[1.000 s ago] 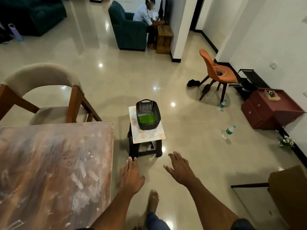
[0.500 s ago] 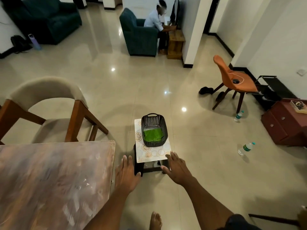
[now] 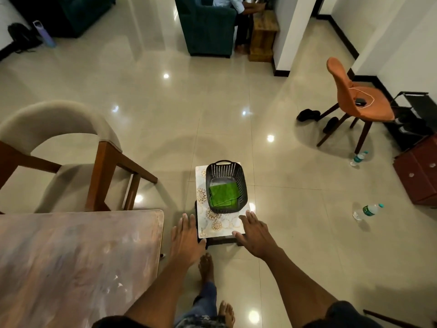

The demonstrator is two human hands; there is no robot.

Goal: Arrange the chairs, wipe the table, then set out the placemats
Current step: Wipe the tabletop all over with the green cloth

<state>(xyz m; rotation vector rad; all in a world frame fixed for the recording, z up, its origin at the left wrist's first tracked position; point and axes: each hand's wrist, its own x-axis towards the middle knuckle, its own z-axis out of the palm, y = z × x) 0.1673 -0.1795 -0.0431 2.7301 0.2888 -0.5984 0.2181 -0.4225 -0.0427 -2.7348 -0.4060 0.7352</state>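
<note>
both hands are out in front of the person, reaching down toward the small dark stool [image 3: 221, 242] just beside the table's corner. the left hand [image 3: 185, 240] has its fingers straight and spread, holding nothing, at the stool's near-left edge. the right hand [image 3: 256, 235] is just as flat and empty, its fingertips on or just over the near-right corner of the pale placemat with gold floral rings [image 3: 220, 223] — i can't tell if it touches.

my guess is the step in hand is fetching supplies: the wiping or the placemats, not the chairs. on that mat stands a black perforated plastic basket with a handle [image 3: 226, 185], and in it lies a folded green cloth [image 3: 223, 194]. the next move calls for either lifting the cloth out, or shifting the basket off before the mat can be pulled free.

from the stool, the brown marbled table top [image 3: 78, 263] lies at about eight o'clock, and the beige-cushioned wooden armchair [image 3: 59, 143] at ten o'clock, not tucked in. the orange moulded chair on dark legs [image 3: 354, 100] stands well apart at two o'clock.

counted: one placemat showing (more could be stacked under it, i can't tell), one cloth, one basket, two chairs near the dining area — plus two clear plastic water bottles [image 3: 367, 210] on the floor toward three o'clock.
</note>
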